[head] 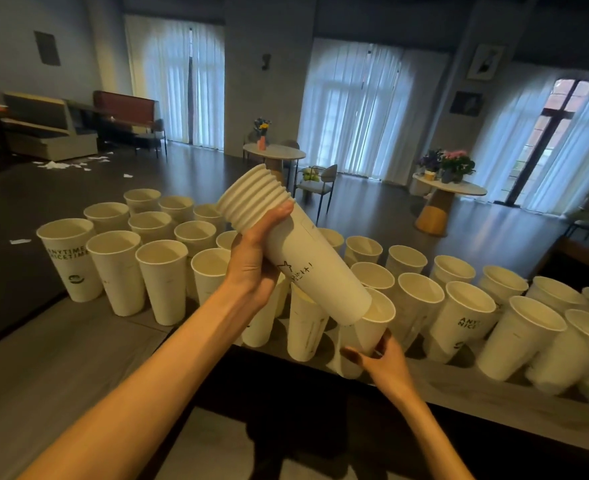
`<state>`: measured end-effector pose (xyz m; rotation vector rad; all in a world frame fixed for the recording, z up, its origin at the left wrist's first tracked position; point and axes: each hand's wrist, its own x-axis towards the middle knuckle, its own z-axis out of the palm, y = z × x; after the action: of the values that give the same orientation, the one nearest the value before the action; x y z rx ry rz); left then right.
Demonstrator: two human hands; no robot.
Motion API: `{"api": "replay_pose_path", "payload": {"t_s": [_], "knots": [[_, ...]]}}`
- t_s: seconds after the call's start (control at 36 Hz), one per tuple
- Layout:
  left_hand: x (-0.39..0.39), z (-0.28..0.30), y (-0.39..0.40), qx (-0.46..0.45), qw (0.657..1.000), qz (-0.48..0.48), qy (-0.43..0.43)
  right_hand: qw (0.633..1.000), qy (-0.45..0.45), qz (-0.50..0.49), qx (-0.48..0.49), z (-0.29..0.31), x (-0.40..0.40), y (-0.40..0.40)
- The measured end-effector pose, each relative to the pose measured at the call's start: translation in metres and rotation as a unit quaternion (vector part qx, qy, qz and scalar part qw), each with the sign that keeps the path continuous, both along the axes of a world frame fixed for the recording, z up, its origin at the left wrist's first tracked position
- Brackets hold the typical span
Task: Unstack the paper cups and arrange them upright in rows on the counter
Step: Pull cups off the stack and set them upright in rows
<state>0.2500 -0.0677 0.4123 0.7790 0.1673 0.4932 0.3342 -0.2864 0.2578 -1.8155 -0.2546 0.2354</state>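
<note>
My left hand (253, 261) grips a stack of white paper cups (306, 251), held tilted above the counter with its several rims pointing up and to the left. Just below the stack's base, my right hand (379, 358) holds a single white cup (372, 323) upright near the counter's front edge. Several white paper cups (161, 278) stand upright in rows on the grey counter (61, 358) at the left, and more rows (466, 313) stretch off to the right. Some carry dark printed lettering.
The counter's front edge drops to a dark gap (286, 393) below my arms. Beyond the counter lie a dark floor, round tables with flowers (452, 188), a chair (320, 181), benches at the far left and scattered paper on the floor.
</note>
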Motion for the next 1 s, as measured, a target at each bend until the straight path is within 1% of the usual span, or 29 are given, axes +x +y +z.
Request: {"api": "replay_pose_path", "payload": {"t_s": [0.08,0.17,0.25,0.31,0.39,0.44,0.5,0.56,0.58,0.64,0.69,0.72,0.75,0.81,0.94,1.0], "knots": [[-0.003,-0.004,0.001,-0.002,1.000,-0.013,0.004,1.000,0.011,-0.007,-0.010,0.000,0.004,0.006],[-0.003,-0.007,0.001,0.017,0.999,-0.042,0.006,1.000,0.013,-0.008,-0.027,0.001,0.004,0.008],[-0.007,-0.008,-0.001,0.028,0.996,-0.086,0.011,0.998,0.000,-0.014,-0.065,-0.002,-0.001,0.005],[-0.012,-0.009,-0.006,0.033,0.991,-0.132,0.000,0.996,-0.004,-0.017,-0.088,-0.005,-0.006,0.003],[-0.014,-0.016,-0.014,0.036,0.983,-0.177,-0.001,0.991,0.026,-0.057,-0.120,-0.006,-0.015,-0.006],[-0.010,-0.021,-0.025,0.042,0.977,-0.209,-0.003,0.991,0.004,-0.069,-0.116,-0.004,-0.016,-0.019],[-0.007,-0.022,-0.042,0.067,0.970,-0.232,0.008,0.994,-0.012,-0.060,-0.089,0.007,-0.019,-0.033],[-0.003,-0.025,-0.060,0.102,0.964,-0.245,0.014,0.998,0.020,-0.041,-0.046,0.023,-0.024,-0.042],[0.000,-0.026,-0.071,0.115,0.961,-0.250,0.014,0.998,0.054,-0.023,-0.012,0.030,-0.027,-0.046],[0.007,-0.031,-0.089,0.132,0.958,-0.253,0.009,0.985,0.125,0.047,0.106,0.042,-0.031,-0.050],[0.013,-0.033,-0.107,0.151,0.957,-0.246,-0.004,0.951,0.174,0.127,0.223,0.051,-0.037,-0.063],[0.016,-0.033,-0.112,0.164,0.958,-0.235,-0.011,0.932,0.194,0.163,0.258,0.054,-0.039,-0.069],[0.020,-0.033,-0.120,0.176,0.958,-0.223,-0.017,0.924,0.198,0.190,0.266,0.055,-0.039,-0.079],[0.027,-0.031,-0.130,0.194,0.961,-0.198,-0.022,0.932,0.171,0.213,0.238,0.059,-0.036,-0.091],[0.040,-0.026,-0.154,0.216,0.967,-0.136,0.002,0.970,0.056,0.180,0.151,0.066,-0.026,-0.113],[0.043,-0.024,-0.162,0.228,0.967,-0.112,0.008,0.978,0.041,0.163,0.124,0.066,-0.024,-0.119]]}}
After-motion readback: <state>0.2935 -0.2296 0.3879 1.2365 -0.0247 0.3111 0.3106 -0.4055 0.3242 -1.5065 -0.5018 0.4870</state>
